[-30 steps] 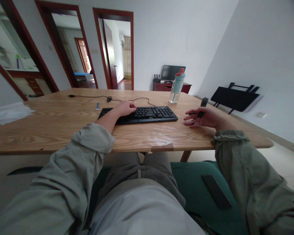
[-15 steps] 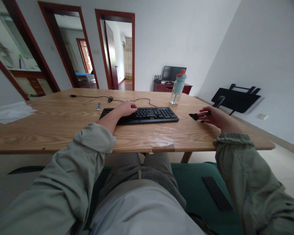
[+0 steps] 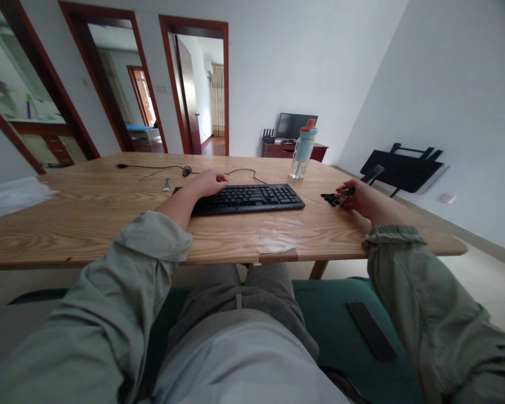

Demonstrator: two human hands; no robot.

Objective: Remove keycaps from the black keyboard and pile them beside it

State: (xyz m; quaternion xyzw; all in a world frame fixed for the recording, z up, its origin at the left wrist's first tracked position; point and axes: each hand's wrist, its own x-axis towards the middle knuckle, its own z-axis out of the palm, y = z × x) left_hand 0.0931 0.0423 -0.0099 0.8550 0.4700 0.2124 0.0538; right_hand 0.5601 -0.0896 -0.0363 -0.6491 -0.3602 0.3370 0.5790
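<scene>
A black keyboard (image 3: 252, 197) lies on the wooden table (image 3: 109, 213) in front of me. My left hand (image 3: 208, 182) rests on the keyboard's left end with its fingers curled. To the right of the keyboard, my right hand (image 3: 356, 196) pinches a small black tool (image 3: 348, 191) just above a little pile of black pieces (image 3: 329, 198) on the table. What the pieces are is too small to tell.
A teal water bottle (image 3: 303, 148) stands behind the keyboard's right end. A black cable (image 3: 164, 167) and a small blue item (image 3: 166, 184) lie at the back left. White paper (image 3: 12, 194) sits at the far left. A dark phone (image 3: 371, 338) lies on the green seat.
My right hand turned over from palm-up, moved right, and came down with the black tool beside the small black pieces. My left hand slid slightly left on the keyboard.
</scene>
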